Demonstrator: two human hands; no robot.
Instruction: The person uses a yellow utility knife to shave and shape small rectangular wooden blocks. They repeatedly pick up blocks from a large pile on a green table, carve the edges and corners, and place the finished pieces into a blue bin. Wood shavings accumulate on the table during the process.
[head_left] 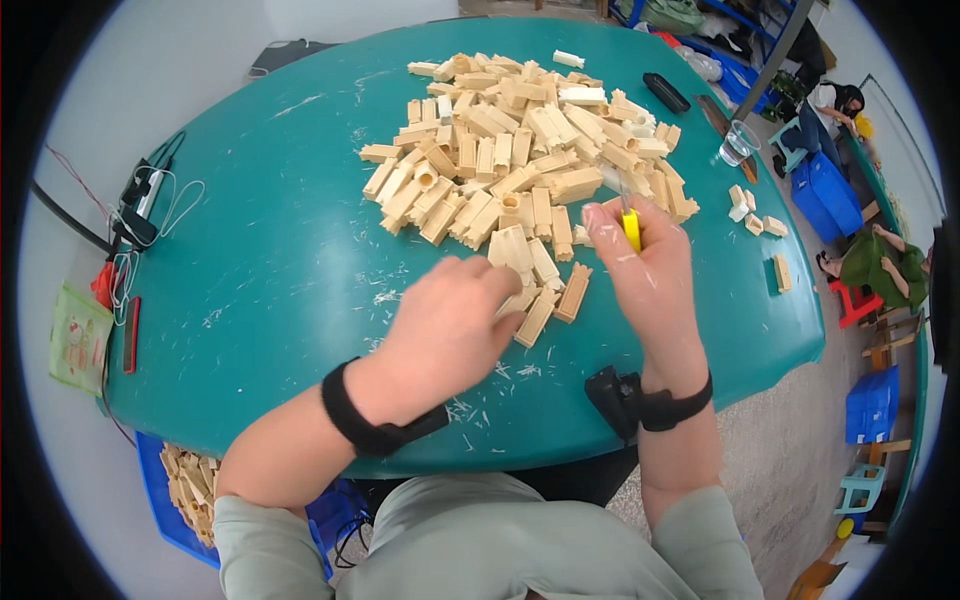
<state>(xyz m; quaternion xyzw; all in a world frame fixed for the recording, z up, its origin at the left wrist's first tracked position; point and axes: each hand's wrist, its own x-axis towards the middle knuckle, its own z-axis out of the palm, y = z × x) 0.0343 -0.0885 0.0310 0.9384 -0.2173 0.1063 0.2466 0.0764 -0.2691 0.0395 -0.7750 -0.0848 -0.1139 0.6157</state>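
Note:
A big heap of pale cream, hollow block-shaped pieces (490,120) covers the middle and far part of the green table (250,270). At the heap's near edge my left hand (445,325) reaches over a few loose pieces, thumb and forefinger apart. One cream block (535,318) lies right beside its thumb; the undersides of the fingers are hidden. My right hand (645,265), raised at the heap's right edge, is closed around a small knife (631,230) with a yellow handle and a thin metal blade pointing away from me. Pale shavings cling to its thumb and wrist.
Shavings (500,375) litter the table before me. Several pieces (755,215) lie apart at the right, near a clear cup (738,145) and a black case (666,92). A power strip (148,195) with cables sits left. Below the table, a blue bin (155,490) holds more pieces.

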